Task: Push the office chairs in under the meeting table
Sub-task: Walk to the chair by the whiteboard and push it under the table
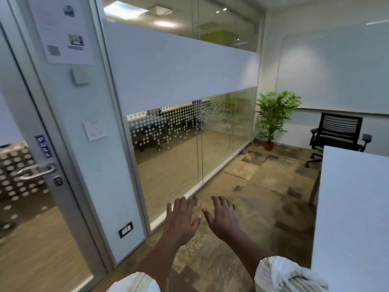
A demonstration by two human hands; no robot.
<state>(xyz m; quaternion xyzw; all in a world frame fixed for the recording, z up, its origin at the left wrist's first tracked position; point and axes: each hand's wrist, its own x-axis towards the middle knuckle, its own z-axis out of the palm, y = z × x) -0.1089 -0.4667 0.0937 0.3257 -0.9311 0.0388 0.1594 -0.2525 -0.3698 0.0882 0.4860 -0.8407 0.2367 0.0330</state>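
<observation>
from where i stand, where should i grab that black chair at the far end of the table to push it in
Grip the top edge of the black chair's slatted backrest with both hands, coming from behind it, on the wall side. It faces the white table, so a push on the back should roll it under. The armrests sit lower and stick out sideways. Both hands are empty and open now.

You get a single head-worn wide-angle view, looking forward and down along the aisle between the glass partition on your left and the meeting table on your right. Your outstretched forearms sit closest, low in the centre; the office chair stands far off at the table's far end.
</observation>
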